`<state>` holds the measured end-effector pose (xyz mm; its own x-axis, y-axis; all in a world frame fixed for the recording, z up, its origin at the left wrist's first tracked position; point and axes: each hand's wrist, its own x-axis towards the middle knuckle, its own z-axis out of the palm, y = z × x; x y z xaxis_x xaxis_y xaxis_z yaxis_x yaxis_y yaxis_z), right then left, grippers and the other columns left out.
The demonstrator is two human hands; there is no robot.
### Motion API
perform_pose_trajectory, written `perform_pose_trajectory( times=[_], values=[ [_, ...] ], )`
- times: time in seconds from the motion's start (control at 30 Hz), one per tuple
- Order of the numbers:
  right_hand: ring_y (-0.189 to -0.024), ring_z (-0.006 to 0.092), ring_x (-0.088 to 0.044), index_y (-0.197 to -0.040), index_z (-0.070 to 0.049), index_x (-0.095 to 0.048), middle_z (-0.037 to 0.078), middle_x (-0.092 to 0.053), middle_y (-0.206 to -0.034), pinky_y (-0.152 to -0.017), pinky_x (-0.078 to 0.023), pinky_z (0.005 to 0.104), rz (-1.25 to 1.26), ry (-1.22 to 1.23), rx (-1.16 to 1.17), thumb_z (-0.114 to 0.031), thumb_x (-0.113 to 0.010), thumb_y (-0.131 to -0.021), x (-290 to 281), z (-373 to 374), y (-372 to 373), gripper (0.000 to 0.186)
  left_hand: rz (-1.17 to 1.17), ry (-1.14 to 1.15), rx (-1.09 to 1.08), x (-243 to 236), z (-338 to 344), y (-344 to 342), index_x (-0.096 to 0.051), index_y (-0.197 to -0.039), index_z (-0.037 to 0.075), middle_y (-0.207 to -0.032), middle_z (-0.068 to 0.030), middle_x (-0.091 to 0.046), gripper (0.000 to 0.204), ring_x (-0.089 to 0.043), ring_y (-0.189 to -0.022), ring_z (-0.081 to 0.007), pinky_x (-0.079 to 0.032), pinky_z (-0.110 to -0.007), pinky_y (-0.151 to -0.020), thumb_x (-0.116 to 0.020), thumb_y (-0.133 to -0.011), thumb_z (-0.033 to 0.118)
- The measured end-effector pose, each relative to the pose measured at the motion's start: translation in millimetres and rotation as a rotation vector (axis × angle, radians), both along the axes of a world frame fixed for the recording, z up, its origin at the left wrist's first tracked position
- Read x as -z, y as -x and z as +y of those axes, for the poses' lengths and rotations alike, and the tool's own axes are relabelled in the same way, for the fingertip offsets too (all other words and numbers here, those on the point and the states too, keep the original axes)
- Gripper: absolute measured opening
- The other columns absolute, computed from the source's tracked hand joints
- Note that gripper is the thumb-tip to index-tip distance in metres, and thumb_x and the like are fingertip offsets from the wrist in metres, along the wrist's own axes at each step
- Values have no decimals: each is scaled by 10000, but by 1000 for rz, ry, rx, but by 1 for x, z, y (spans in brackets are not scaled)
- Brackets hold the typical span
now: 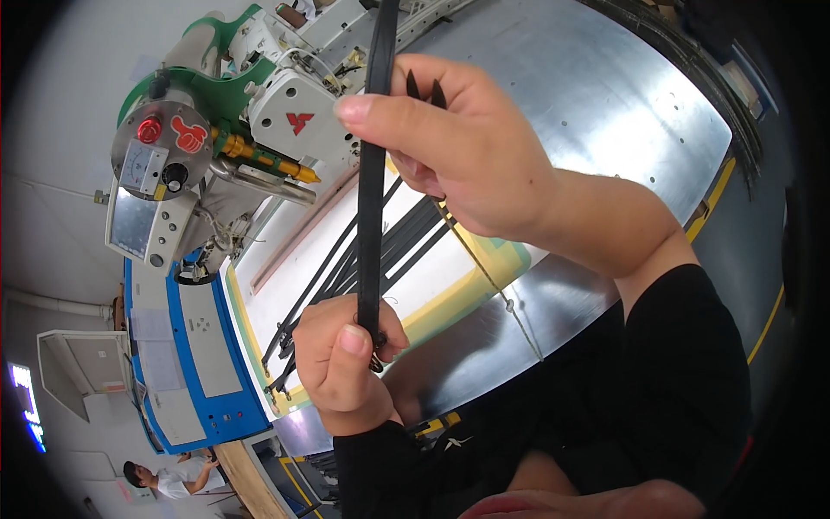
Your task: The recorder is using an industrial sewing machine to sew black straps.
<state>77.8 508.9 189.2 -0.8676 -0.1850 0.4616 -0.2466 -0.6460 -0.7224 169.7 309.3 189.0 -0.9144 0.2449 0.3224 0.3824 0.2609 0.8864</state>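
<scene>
A long black strap (372, 208) runs upright in front of me between my two hands. My left hand (346, 363) is closed round its lower end, where a small metal fitting partly shows below the fingers. Higher up, my right hand (475, 147) pinches the strap between thumb and fingers. Tucked in that same hand are what look like thread snips (438, 93), their two dark pointed blades sticking up; the rest is hidden in the palm. A thin knotted cord (484, 270) hangs from beneath the right hand. Several more black straps (333, 281) lie behind on a white board (290, 227).
A white sewing machine (320, 117) with a round gauge panel (164, 143) stands at left above the board, which has yellow-green taped edges. A blue cabinet (229, 389) is beneath. Shiny metal tabletop (631, 112) spreads right. Far lower left, a person (177, 480) is at a bench.
</scene>
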Motion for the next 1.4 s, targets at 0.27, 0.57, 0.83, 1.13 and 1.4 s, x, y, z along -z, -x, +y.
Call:
perform_pose_trajectory(
  times=[0.27, 0.57, 0.83, 1.13, 1.4],
  values=[
    [-541, 8, -409, -813, -92, -610, -63, -494, -636, -474, -276, 198, -29, -5, 48, -260, -758, -971, -5, -4, 0, 274, -17, -39, 29, 1, 3, 0, -609, -590, -25, -504, -70, -507, 672, -464, -426, -157, -300, -290, -442, -519, -963, 527],
    [-617, 23, -457, -761, -46, -647, -54, -554, -662, -547, -368, 254, 21, -159, 116, -259, -741, -955, 3, -8, -2, 303, -96, -196, -63, 10, 6, -1, -667, -1031, -83, -805, -81, -653, 386, -604, -705, -133, -444, -250, -672, -743, -831, 237],
    [-661, -1, -498, -773, -76, -566, -54, -597, -729, -566, -391, 210, 60, -208, 150, -187, -751, -979, 7, -12, 0, 298, 234, -176, -284, 24, 14, 6, -483, -1152, 55, -913, -72, -627, 469, -600, -763, -125, -501, -254, -716, -800, -822, -45],
    [-561, 37, -418, -699, -24, -612, -41, -510, -587, -486, -314, 273, 277, -174, 287, -221, -766, -935, 5, -13, -7, 343, 293, -28, -312, 32, 15, 13, -590, -1028, 2, -971, -83, -670, 266, -591, -760, -106, -484, -243, -705, -803, -874, -34],
    [-547, 66, -446, -726, -8, -629, -1, -530, -576, -496, -350, 290, 264, -300, 385, -228, -766, -928, 9, -15, 4, 328, 236, 94, -284, 27, 8, 13, -632, -906, 17, -1040, -117, -674, 160, -615, -865, -163, -497, -288, -802, -789, -881, 32]
  ],
)
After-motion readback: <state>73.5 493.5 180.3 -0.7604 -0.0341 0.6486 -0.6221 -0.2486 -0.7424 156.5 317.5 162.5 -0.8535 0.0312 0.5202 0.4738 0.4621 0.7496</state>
